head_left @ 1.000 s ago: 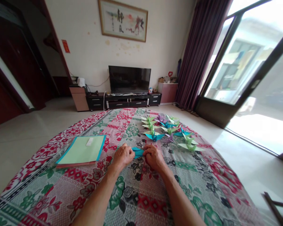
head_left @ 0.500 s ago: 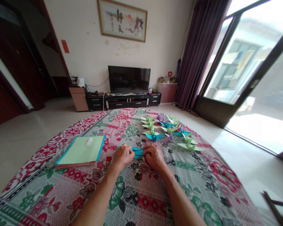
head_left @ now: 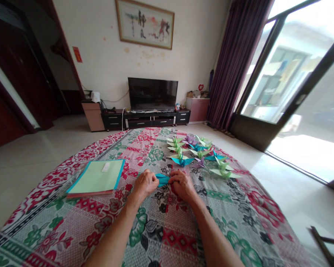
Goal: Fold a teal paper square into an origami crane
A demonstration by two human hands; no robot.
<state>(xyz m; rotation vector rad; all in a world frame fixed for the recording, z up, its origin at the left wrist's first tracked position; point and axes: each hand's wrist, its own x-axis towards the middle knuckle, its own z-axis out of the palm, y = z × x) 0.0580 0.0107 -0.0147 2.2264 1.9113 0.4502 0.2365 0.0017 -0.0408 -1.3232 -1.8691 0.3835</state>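
I am viewing a cloth-covered table (head_left: 161, 211). Folded cranes (head_left: 199, 153) are standing near its far right edge; a paper stack (head_left: 97, 178) is lying near its left edge. My left hand (head_left: 145, 183) and right hand (head_left: 182, 184) are pinching opposite ends of blue paper (head_left: 163, 180), between those edges.

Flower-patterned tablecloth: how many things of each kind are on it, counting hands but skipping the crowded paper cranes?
Bare left hand and right hand: 2
Folded bright-blue paper piece: 1
Stack of green-topped, blue-edged paper sheets: 1
White rectangular slip: 1
Total: 5
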